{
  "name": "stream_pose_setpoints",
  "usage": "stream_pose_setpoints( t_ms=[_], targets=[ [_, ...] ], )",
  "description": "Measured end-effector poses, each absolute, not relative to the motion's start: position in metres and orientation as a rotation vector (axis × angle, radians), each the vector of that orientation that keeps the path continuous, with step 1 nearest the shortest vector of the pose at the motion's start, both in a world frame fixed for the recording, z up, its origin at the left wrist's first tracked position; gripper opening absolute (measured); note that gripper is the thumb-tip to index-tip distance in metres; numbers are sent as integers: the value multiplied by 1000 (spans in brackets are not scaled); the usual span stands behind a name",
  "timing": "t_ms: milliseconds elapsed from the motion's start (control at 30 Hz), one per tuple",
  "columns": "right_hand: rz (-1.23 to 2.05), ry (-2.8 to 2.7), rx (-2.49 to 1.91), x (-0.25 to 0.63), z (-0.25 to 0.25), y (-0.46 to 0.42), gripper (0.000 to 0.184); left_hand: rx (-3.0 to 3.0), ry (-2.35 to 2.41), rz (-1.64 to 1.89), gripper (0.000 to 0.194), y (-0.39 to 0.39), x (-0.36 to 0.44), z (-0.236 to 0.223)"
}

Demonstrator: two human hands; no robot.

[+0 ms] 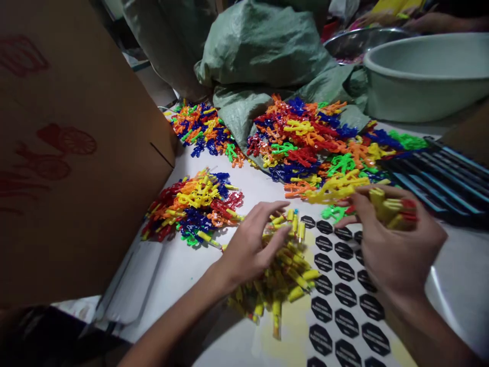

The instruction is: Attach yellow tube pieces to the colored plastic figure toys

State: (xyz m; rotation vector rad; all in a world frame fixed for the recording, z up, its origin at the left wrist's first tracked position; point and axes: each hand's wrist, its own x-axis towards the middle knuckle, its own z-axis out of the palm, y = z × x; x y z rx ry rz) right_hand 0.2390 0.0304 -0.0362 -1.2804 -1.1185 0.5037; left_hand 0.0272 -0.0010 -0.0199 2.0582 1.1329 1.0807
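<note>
Our left hand [255,237], fingers parted, is over the pile of yellow tubes [284,285] lying at mixed angles on the surface [171,290]; our right hand [399,250], farther right, has its grip around a bunch of tubes [389,208].

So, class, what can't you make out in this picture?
Head view:
Black labels: wording too small and blurred; nearest ones cut off by the bottom edge.
Yellow bundle: partly hidden by the right hand gripping it.
Yellow pile: partly hidden by the left hand.
Pale basin: cut off by the right edge.
</note>
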Motion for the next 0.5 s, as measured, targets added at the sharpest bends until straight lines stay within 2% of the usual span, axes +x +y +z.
stream_pose_setpoints(
  t_ms=[67,100,200,267,367,500],
  targets=[
    [860,-1008,-1148,230,-30,18,20,1846,1069,1087,55,-4,34,-19],
    [1036,-1009,-1098,227,-28,12,21,1746,1044,1103,53,-6,37,-19],
    [1465,-1084,-1045,226,-27,4,28,1473,1050,1145,25,-7,41,-18],
    [1555,-1153,-1117,229,-28,7,38,1383,1109,1098,20,-3,36,-16],
    [1602,-1210,-1187,235,-29,14,45,1374,1115,997,25,7,25,-16],
    [1701,-1138,-1038,237,-28,18,35,1300,1051,1049,28,14,16,-21]
  ],
)
